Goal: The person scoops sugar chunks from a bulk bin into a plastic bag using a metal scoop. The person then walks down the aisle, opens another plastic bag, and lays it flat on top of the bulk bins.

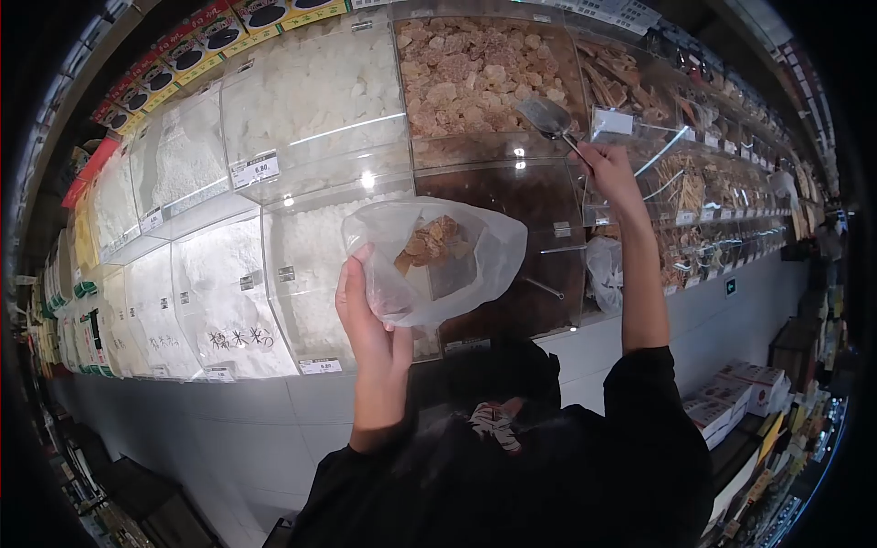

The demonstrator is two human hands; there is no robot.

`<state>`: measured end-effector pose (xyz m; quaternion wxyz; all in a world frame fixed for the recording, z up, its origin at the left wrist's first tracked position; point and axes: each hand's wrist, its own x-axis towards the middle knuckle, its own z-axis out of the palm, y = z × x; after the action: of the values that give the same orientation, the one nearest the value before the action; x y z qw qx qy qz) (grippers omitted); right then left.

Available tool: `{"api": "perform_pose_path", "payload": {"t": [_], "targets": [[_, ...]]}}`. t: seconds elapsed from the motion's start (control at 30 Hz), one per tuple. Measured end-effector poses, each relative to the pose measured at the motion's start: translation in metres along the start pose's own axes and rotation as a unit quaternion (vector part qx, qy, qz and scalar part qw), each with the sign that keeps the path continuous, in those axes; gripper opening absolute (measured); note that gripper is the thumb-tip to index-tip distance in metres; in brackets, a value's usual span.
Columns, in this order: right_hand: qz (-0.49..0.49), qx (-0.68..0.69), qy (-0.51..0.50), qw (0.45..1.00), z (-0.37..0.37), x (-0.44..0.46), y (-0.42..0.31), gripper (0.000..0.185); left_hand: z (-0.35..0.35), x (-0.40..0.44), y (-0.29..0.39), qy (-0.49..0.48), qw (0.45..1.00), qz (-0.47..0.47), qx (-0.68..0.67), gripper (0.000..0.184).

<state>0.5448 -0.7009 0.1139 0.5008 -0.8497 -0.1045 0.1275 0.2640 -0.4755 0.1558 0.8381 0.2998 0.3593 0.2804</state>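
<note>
My left hand (pixel 363 306) grips the rim of a translucent plastic bag (pixel 493 256), whose mouth is spread open. Several amber-brown lumps (pixel 436 239) lie inside the bag. To the right and higher up, my right hand (pixel 605 172) is closed round the handle of a metal scoop (pixel 545 116). The scoop's blade is over the right side of a clear bin of brown crystal lumps (pixel 475 78); whether it touches them I cannot tell. No lumps can be made out on the blade.
Left of the brown lumps, clear bins hold white lumps (pixel 320 82) and white powder (pixel 215 283). A dark bin (pixel 539 201) is below them. More goods bins (pixel 694 183) line the right. White boxes (pixel 731 397) stand at the lower right.
</note>
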Motion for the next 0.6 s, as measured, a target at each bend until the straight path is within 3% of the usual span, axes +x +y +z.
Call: {"api": "perform_pose_path", "payload": {"t": [0.1,0.27,0.37,0.47,0.6], "targets": [[-0.034,-0.122,-0.011,0.992,0.025,0.054,0.019,0.036,0.005,0.0,0.001,0.001,1.0,-0.004,0.009,0.032],[-0.083,-0.199,0.067,0.974,0.085,0.116,0.002,0.041,-0.003,0.011,-0.012,-0.001,1.0,0.012,0.013,0.03],[-0.121,-0.196,0.063,0.971,0.1,0.134,0.006,0.038,-0.015,0.02,-0.021,-0.011,1.0,-0.005,0.005,0.029],[-0.109,-0.148,0.062,0.981,0.109,0.152,0.015,0.041,-0.007,0.017,-0.019,-0.005,1.0,-0.025,0.017,0.029],[-0.072,-0.196,0.072,0.975,0.113,0.137,-0.02,0.046,0.009,0.009,-0.013,0.014,0.999,-0.034,0.04,0.034]]}}
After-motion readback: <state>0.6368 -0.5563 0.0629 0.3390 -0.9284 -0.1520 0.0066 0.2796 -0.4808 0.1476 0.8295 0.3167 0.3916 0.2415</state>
